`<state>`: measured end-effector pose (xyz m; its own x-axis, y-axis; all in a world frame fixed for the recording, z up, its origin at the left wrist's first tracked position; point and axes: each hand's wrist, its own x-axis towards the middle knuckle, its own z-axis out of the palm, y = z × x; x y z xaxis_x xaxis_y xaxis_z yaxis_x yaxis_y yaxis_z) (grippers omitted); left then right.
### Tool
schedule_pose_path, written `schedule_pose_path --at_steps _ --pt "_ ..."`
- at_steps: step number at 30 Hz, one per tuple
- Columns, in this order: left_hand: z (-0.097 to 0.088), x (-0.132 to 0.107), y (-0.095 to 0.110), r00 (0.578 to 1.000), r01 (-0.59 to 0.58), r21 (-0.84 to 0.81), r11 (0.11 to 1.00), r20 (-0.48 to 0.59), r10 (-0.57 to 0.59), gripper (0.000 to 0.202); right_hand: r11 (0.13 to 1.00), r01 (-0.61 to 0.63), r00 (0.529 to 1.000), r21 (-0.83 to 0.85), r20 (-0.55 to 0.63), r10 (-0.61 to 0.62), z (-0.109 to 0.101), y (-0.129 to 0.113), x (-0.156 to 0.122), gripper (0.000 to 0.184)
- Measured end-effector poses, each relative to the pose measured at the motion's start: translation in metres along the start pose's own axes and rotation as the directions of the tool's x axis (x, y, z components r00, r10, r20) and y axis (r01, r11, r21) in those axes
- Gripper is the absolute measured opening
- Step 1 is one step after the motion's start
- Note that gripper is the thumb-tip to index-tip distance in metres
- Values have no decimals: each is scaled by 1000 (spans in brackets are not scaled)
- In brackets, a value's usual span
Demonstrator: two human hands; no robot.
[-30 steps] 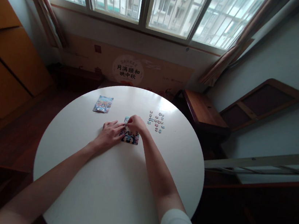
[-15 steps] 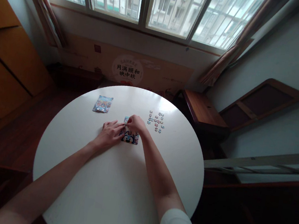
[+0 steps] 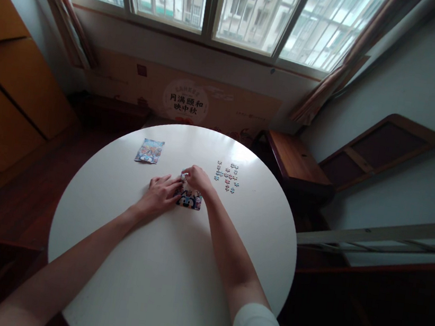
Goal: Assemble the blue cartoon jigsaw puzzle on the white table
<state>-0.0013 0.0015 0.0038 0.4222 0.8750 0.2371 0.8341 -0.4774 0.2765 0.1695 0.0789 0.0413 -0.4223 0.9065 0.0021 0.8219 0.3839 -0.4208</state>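
Note:
A small, partly assembled jigsaw puzzle [image 3: 189,201] lies near the middle of the round white table [image 3: 170,274]. My left hand [image 3: 160,193] rests flat on the table, fingers spread, touching the puzzle's left edge. My right hand [image 3: 196,178] is over the puzzle's far edge, its fingers pinched on a small puzzle piece [image 3: 183,175]. Several loose puzzle pieces [image 3: 227,176] lie scattered just right of my right hand.
A printed picture card [image 3: 149,151] lies at the table's far left. Beyond the table are a low wooden bench [image 3: 293,162], a printed board under the window, orange cabinets at left, and a wooden frame leaning at right.
My right hand has shifted slightly toward the puzzle's far left corner, with the piece pinched in its fingertips. The left hand has stayed put.

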Motion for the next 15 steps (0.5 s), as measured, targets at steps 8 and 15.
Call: schedule_pose_path --at_steps 8,15 --pt "1 0 -1 1000 -3 5 1000 -4 3 44 1000 -1 999 -10 37 1 -2 -3 -3 31" --pt "1 0 0 1000 -1 -1 1000 -14 0 43 999 -20 998 31 64 18 -4 -4 -3 30"
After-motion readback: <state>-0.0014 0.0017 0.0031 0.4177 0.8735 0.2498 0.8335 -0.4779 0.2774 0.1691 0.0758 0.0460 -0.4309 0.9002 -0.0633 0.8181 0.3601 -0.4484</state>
